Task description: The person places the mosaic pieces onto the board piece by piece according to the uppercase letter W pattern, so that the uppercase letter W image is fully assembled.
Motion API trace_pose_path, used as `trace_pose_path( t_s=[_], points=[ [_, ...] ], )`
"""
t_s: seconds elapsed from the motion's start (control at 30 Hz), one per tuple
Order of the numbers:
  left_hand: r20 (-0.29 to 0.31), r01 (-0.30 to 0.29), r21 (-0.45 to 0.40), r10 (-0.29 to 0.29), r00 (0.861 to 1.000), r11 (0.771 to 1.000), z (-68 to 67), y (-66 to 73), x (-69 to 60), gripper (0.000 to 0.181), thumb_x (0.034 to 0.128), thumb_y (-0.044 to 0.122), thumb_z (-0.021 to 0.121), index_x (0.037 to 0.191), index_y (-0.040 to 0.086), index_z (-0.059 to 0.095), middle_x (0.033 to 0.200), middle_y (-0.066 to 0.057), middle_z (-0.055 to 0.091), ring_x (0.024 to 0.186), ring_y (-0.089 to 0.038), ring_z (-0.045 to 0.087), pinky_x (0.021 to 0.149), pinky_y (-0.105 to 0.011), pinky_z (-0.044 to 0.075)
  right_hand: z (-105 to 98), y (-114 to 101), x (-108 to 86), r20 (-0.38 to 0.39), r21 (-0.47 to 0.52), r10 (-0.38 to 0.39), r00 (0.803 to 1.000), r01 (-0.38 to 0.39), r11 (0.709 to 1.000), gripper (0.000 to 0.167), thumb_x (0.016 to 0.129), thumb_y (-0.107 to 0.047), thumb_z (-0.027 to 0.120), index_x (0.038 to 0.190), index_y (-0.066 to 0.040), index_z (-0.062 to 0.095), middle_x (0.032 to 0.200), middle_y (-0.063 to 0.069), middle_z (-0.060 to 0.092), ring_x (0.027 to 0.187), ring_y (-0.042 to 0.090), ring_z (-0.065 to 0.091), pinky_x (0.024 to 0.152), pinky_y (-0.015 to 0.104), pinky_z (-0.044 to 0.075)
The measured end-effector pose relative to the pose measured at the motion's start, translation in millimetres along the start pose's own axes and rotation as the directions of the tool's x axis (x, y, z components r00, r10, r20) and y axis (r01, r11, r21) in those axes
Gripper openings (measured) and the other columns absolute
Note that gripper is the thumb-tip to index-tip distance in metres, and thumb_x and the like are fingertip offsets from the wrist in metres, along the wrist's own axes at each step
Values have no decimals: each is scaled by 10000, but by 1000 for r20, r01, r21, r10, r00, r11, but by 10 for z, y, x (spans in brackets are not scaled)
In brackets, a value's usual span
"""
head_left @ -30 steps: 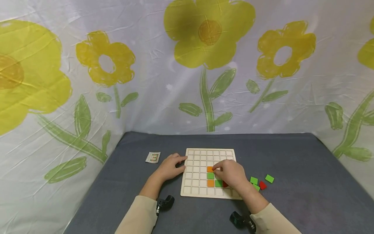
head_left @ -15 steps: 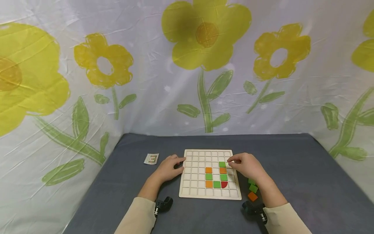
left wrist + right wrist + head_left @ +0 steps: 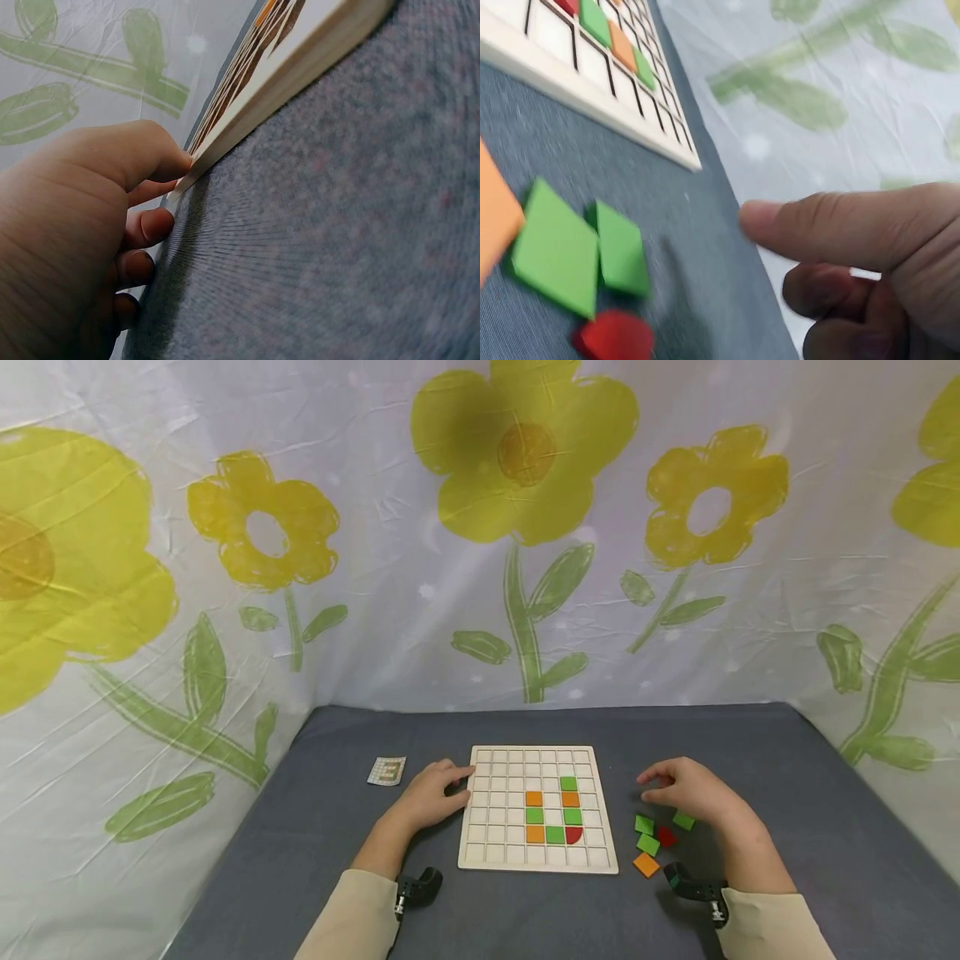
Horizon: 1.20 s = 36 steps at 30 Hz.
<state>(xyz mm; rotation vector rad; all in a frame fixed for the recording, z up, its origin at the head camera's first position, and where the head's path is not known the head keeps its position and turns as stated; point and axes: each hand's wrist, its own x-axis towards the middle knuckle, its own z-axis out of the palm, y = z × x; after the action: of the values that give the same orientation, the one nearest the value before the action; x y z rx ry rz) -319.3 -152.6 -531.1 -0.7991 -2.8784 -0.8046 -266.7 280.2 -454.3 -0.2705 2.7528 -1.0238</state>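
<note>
Against the board's (image 3: 497, 814) left edge rested the relaxed left hand (image 3: 427, 795); well rightward, the empty right hand (image 3: 693, 790) hovered half-spread.

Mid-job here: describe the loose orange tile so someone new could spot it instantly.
On the dark table, find the pale gridded board, then the loose pieces off its right side. The orange tile is the lowest of them in the head view. Only it is orange there; the others are green or red.

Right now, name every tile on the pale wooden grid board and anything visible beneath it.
On the board: four green square tiles, three orange square tiles, one red round-cornered tile. Whatever is beneath is covered.
</note>
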Motion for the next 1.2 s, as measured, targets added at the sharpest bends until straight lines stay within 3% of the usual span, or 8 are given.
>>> trace_pose_path(
  t_s=[0.2, 0.43, 0.93, 1.2],
  points=[
    [13, 16, -4, -16, 1000, 1000, -3, -1, -5, 464, 999, 249, 651, 1448, 136, 620, 906, 29, 477, 781, -156, 397, 711, -377, 351, -155, 231, -149, 58, -10, 41, 997, -40, 999, 257, 886, -72, 760, 1087, 71, 689, 966, 110, 643, 791, 226, 554, 688, 404, 475],
    [8, 24, 6, -24, 1000, 1000, 1, -21, 0, 468, 996, 255, 656, 1451, 154, 618, 903, 32, 477, 782, -154, 399, 719, -371, 355, -208, 425, -228, 87, -24, 152, 985, -151, 988, 214, 797, -50, 802, 903, 8, 625, 841, 50, 555, 761, 222, 510, 672, 374, 424],
    [11, 13, 14, -13, 1000, 1000, 9, -26, 8, 469, 998, 261, 644, 1452, 145, 617, 905, 39, 471, 777, -153, 399, 717, -366, 353, -187, 449, -231, 84, -33, 169, 982, -167, 985, 206, 828, -113, 793, 842, -40, 601, 789, 33, 512, 715, 200, 485, 638, 351, 374],
    [9, 10, -2, -10, 1000, 1000, 7, -12, 4, 459, 1000, 249, 646, 1442, 129, 625, 897, 39, 479, 773, -149, 399, 712, -371, 353, -159, 480, -194, 38, -32, 153, 988, -151, 988, 158, 835, -93, 755, 898, 14, 657, 820, 46, 560, 744, 207, 504, 646, 355, 411]
  ],
)
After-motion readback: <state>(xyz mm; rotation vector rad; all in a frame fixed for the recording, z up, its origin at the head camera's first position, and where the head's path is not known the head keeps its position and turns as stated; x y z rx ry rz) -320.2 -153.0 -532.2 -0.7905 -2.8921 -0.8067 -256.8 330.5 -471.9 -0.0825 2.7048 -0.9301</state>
